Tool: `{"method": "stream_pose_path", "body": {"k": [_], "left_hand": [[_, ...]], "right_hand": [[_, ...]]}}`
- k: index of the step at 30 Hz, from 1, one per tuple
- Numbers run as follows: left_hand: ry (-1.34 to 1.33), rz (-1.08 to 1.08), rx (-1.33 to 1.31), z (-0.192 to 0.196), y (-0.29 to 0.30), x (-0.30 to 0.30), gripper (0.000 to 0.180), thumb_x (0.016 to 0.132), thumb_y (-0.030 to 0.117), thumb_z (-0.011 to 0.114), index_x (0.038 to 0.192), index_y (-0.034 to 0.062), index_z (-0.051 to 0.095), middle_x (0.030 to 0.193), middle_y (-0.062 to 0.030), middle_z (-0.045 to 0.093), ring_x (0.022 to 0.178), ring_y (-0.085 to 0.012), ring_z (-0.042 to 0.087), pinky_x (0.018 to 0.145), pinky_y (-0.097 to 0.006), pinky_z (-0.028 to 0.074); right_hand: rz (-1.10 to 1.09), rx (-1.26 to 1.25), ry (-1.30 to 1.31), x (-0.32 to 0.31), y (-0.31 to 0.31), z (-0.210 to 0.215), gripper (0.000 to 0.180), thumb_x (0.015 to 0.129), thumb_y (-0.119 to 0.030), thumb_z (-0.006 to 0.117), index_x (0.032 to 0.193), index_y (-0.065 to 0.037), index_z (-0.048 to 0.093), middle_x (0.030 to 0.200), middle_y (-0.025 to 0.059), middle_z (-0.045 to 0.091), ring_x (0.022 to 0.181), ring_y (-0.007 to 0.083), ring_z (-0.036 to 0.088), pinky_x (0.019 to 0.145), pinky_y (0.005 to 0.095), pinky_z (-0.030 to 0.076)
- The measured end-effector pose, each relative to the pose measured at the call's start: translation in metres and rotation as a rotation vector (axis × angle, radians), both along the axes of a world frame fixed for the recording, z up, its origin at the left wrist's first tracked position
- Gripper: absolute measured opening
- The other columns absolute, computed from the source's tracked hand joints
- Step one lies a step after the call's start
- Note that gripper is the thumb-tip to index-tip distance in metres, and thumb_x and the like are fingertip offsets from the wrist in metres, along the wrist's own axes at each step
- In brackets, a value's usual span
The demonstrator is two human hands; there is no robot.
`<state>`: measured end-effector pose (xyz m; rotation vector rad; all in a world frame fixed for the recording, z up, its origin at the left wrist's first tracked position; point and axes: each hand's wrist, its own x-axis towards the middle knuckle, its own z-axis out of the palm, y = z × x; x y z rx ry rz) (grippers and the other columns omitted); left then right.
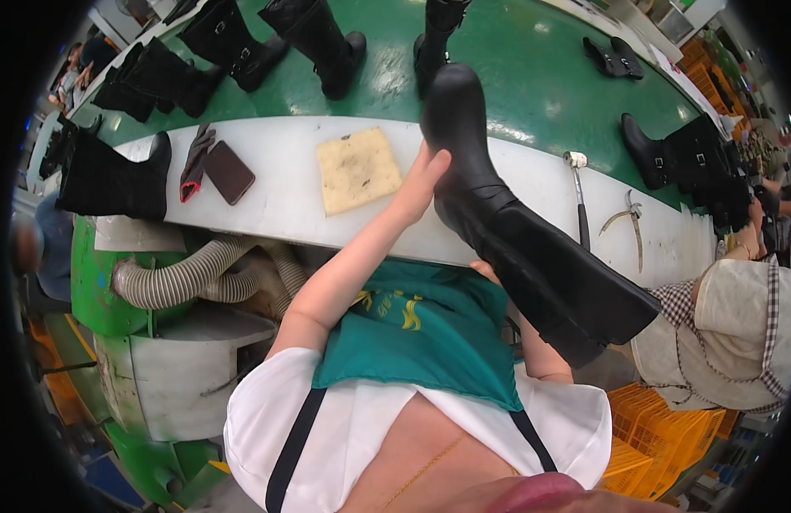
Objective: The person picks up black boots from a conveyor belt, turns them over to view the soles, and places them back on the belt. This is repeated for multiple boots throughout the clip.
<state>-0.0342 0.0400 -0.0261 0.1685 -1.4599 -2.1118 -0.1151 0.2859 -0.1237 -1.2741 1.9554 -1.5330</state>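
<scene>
A tall black leather boot is held up in front of me, slanting with its toe up and far and its wide shaft opening toward the near right. My left hand is closed around the boot's foot near the ankle, thumb on top. Against the left edge of the shaft, the fingertips of my right hand show; the rest of that hand is hidden behind the boot. Beyond my left hand, a yellowish sponge pad with dark smudges lies on the white worktop.
A dark phone, a dark glove and a black boot occupy the worktop's left; a hammer and pincers its right. Several boots stand on the green belt. A co-worker is at right, near yellow crates.
</scene>
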Motion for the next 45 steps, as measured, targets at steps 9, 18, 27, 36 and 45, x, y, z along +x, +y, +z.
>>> {"method": "stream_pose_path", "body": {"k": [9,18,27,36,45], "left_hand": [[-0.027,-0.042,0.087,-0.025,-0.002,0.000,0.070,0.096,0.053,0.035,0.142,0.0010,0.027,0.145,-0.0108,0.034,0.135,-0.0218,0.031,0.112,-0.037,0.021],[-0.039,-0.122,0.108,-0.024,-0.007,0.001,0.079,0.093,0.056,0.041,0.147,0.0053,0.016,0.149,-0.0090,0.024,0.137,-0.0203,0.023,0.111,-0.034,0.019],[-0.029,-0.122,0.084,-0.018,-0.003,0.003,0.079,0.093,0.057,0.042,0.146,0.0046,0.016,0.148,-0.0099,0.025,0.137,-0.0206,0.023,0.111,-0.034,0.018],[-0.023,-0.114,0.078,-0.011,-0.001,0.004,0.078,0.093,0.055,0.041,0.146,0.0033,0.016,0.148,-0.0109,0.025,0.137,-0.0210,0.023,0.111,-0.033,0.018],[-0.023,-0.056,0.087,-0.010,0.001,0.002,0.070,0.096,0.053,0.036,0.143,0.0023,0.024,0.145,-0.0105,0.032,0.134,-0.0211,0.030,0.111,-0.035,0.022]], "right_hand": [[0.001,0.323,-0.036,0.021,-0.024,0.137,0.047,0.073,-0.038,0.079,0.106,-0.009,0.062,0.098,0.0084,0.061,0.088,0.0244,0.056,0.081,0.0351,0.046],[-0.016,0.311,0.010,0.019,-0.026,0.118,0.045,0.075,-0.038,0.077,0.106,-0.009,0.062,0.096,0.0073,0.062,0.088,0.0238,0.055,0.081,0.0351,0.045],[-0.025,0.308,0.046,0.021,-0.024,0.116,0.049,0.075,-0.035,0.078,0.112,-0.010,0.060,0.105,0.0082,0.060,0.097,0.0238,0.054,0.087,0.0362,0.043],[-0.024,0.299,0.023,0.019,-0.026,0.109,0.055,0.075,-0.034,0.078,0.117,-0.007,0.057,0.113,0.0106,0.057,0.104,0.0250,0.052,0.093,0.0365,0.041],[-0.022,0.255,0.075,0.019,-0.025,0.118,0.053,0.074,-0.034,0.078,0.114,-0.007,0.059,0.110,0.0099,0.058,0.102,0.0253,0.053,0.091,0.0365,0.042]]}}
